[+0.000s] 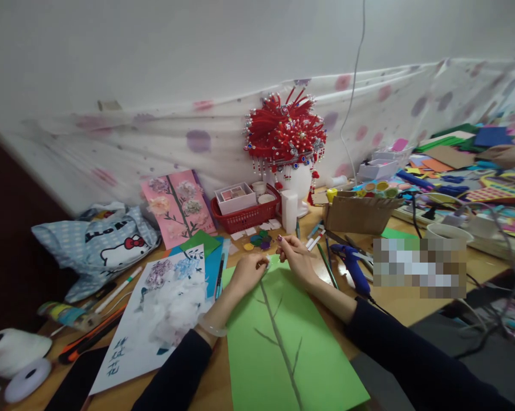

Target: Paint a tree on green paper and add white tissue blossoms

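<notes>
A green sheet of paper (257,354) lies before me, with a dark branching stem (275,326) drawn on it. Near its far edge, my left hand (249,275) is closed, fingertips pinched by a small whitish, translucent bit (273,262) too small to name. My right hand (299,264) is just to the right, thumb and finger drawn together and raised slightly; what they hold, if anything, is hidden. Beyond both hands sit several small coloured discs (264,244). Left of the sheet, white fluffy cotton (175,311) rests on a white paper picture (126,337) with painted flowers.
A blue hot glue gun (353,271) and pens lie right of the sheet. Behind are a red basket (248,217), a cardboard box (362,214) and a white head stand with a red headdress (287,134). A checked bag (107,242) and orange cutter (90,337) are left.
</notes>
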The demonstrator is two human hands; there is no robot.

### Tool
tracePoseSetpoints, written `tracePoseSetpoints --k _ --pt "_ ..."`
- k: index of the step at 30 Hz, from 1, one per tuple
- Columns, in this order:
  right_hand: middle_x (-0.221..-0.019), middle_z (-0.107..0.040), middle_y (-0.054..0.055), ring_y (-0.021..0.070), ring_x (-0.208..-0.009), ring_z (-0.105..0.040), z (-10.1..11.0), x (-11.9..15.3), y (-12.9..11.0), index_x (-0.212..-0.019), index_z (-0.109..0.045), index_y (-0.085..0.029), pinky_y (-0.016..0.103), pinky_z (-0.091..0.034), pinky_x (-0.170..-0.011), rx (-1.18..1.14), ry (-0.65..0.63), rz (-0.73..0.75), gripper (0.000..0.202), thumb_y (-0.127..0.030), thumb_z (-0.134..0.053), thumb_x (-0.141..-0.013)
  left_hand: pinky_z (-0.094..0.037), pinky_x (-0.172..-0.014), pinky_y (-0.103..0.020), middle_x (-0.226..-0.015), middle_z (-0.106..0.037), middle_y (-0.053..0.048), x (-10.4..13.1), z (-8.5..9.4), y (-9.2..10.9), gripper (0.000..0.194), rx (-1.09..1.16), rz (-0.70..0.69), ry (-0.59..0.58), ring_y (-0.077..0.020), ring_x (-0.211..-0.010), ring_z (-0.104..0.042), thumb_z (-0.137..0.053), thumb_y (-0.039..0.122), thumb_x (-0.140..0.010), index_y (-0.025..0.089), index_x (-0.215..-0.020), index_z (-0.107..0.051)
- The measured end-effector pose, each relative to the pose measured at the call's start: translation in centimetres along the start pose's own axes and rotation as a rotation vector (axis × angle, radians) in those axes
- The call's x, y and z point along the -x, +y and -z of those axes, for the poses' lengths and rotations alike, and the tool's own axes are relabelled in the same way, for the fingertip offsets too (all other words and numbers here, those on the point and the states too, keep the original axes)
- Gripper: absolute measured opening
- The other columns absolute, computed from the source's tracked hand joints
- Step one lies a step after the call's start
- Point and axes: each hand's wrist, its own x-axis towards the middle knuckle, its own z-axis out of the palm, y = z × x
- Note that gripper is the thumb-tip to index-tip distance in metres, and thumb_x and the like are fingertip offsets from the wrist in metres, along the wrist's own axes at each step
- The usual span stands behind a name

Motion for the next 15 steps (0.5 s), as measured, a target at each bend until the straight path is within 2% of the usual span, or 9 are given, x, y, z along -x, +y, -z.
tracePoseSetpoints --k 6,10,15 --pt "-0.05 -0.047 -0.001 0.0132 -0.045 -0.044 0.0 -0.1 0.8 -0.063 -0.05 -0.021 0.026 -0.033 -0.044 0.153 -0.008 0.025 0.052 -0.068 -0.041 -0.084 -0.047 -0.078 -0.03 -0.085 -0.071 -0.006 -1.0 -0.1 -0.1 0.023 -0.115 -0.027 -0.006 -0.0201 -0.081 -0.063 -0.055 0.009 -0.077 0.018 -0.086 -0.074" --pt "-0.056 -0.047 -0.001 0.0152 -0.05 -0.045 -0.1 0.0 1.1 -0.066 -0.047 -0.023 0.028 -0.035 -0.048 0.251 -0.064 0.061 0.047 -0.065 -0.042 -0.085 -0.046 -0.077 -0.028 -0.089 -0.07 -0.006 -1.3 -0.2 -0.4 0.021 -0.11 -0.017 0.013 -0.0186 -0.08 -0.063 -0.057 0.011 -0.078 0.018 -0.092 -0.072" --pt "-0.063 -0.048 0.0 0.0172 -0.058 -0.047 -0.1 0.1 1.3 -0.072 -0.04 -0.024 0.029 -0.037 -0.055 0.336 -0.01 0.089 0.036 -0.055 -0.035 -0.09 -0.047 -0.069 -0.025 -0.08 -0.069 -0.003 -1.3 -0.5 -0.8 0.015 -0.051 0.024 0.056 -0.0157 -0.073 -0.063 -0.058 0.016 -0.082 0.016 -0.094 -0.066"
